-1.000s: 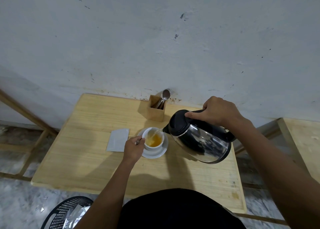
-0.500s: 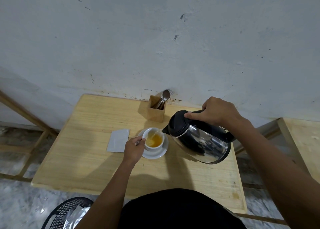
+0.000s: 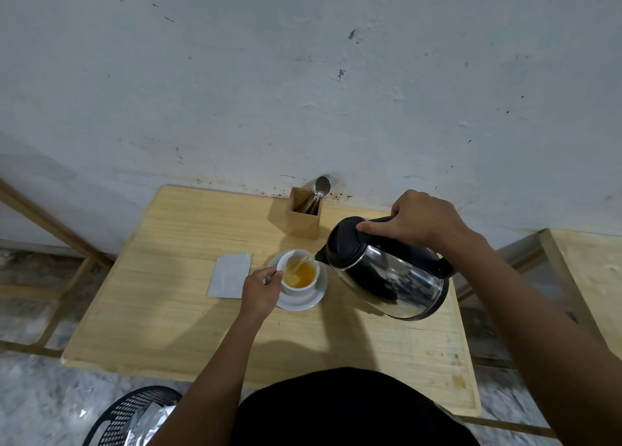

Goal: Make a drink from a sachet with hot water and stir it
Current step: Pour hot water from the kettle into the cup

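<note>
Right hand (image 3: 419, 218) clenched on the handle of the kettle (image 3: 387, 270), tilted left, spout over the cup (image 3: 299, 274); thin stream falling into orange liquid. Cup sits on a saucer (image 3: 303, 302) mid-table (image 3: 168, 311). Left hand (image 3: 261, 290) pinches the cup handle from the near-left. Sachet (image 3: 230, 275) lies flat just left of the saucer. Holder (image 3: 303, 218) with spoons (image 3: 321, 186) at the far edge.

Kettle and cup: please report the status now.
Right hand gripping tilted kettle, water streaming into cup. Left hand at cup's rim, pinching something metallic. Cup on saucer, orange liquid inside. Nothing in the way.
</note>
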A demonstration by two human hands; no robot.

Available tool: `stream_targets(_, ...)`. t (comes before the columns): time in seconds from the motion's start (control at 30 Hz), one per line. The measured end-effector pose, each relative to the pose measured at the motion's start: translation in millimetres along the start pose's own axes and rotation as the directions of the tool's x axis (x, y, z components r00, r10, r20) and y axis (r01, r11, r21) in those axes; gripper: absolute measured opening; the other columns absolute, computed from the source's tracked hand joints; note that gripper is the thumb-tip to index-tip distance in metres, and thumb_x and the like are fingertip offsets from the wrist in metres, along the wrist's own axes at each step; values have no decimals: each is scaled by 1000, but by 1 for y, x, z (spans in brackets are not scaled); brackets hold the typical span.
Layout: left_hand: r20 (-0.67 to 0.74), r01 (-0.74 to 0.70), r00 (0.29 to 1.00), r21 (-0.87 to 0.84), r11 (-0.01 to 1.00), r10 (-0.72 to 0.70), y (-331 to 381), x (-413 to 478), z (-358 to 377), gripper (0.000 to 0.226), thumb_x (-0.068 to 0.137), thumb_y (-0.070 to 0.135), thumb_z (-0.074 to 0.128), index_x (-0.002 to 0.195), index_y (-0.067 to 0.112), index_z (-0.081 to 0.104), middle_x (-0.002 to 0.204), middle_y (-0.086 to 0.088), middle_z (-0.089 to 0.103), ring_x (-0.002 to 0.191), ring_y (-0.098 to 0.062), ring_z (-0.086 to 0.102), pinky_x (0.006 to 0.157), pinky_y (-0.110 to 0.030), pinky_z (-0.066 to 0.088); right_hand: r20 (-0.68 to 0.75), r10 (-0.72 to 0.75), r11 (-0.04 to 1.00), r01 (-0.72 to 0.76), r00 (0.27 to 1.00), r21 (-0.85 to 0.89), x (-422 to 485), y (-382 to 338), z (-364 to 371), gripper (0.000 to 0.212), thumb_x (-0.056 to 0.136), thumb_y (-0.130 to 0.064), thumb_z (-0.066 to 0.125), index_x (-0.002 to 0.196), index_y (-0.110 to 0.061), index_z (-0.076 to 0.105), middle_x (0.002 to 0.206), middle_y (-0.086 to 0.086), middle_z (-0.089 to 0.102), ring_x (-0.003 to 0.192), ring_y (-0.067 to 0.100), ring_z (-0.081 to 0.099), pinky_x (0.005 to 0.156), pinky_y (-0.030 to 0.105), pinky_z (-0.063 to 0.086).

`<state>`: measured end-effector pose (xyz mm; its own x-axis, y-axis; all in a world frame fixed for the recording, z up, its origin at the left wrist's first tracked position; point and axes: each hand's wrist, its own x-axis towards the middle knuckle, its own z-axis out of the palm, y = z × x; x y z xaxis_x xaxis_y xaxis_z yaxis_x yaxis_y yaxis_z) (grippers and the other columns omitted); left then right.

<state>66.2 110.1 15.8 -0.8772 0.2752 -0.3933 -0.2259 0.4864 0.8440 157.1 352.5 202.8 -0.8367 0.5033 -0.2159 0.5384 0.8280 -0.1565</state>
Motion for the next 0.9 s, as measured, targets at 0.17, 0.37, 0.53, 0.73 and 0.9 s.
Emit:
stream_targets(0.17,5,-8,1000,-5,1000,8,0,-1,0,28,93,20,57,116,6,66,88,-9,61,91,-37,66,87,-47,54,-2,0,1000,0,1000,3,0,-1,0,74,61,-87,56,52,-15,43,48,-3,44,50,17,50,51,26,33)
stream_targets(0.37,4,3,1000,-17,1000,-3,0,0,1,29,93,21,58,117,5,65,90,-9,62,91,-37,66,87,-45,54,3,-2,1000,2,1000,5,0,0,1,75,61,-88,55,52,-15,43,48,-3,44,50,17,48,51,26,33)
stream_targets(0.53,6,-5,1000,-17,1000,5,0,0,1,27,93,20,57,113,5,67,86,-10,62,91,-38,66,88,-49,54,2,-6,1000,6,1000,7,0,1,2,74,61,-87,56,52,-15,42,48,-3,43,49,16,48,50,25,31)
stream_targets(0.73,4,6,1000,-22,1000,-6,2,-2,1,27,93,19,58,114,5,66,85,-7,61,91,-38,66,87,-48,55,-2,4,1000,-3,1000,25,-1,3,3,74,63,-86,56,52,-14,42,47,-3,42,48,17,47,50,25,31)
stream_targets(0.9,3,10,1000,-19,1000,-10,4,-4,0,26,93,19,57,113,5,67,81,-3,60,90,-38,66,86,-47,54,-31,22,996,-19,999,86,1,12,6,75,60,-87,56,56,-12,48,50,0,45,50,19,48,52,27,35)
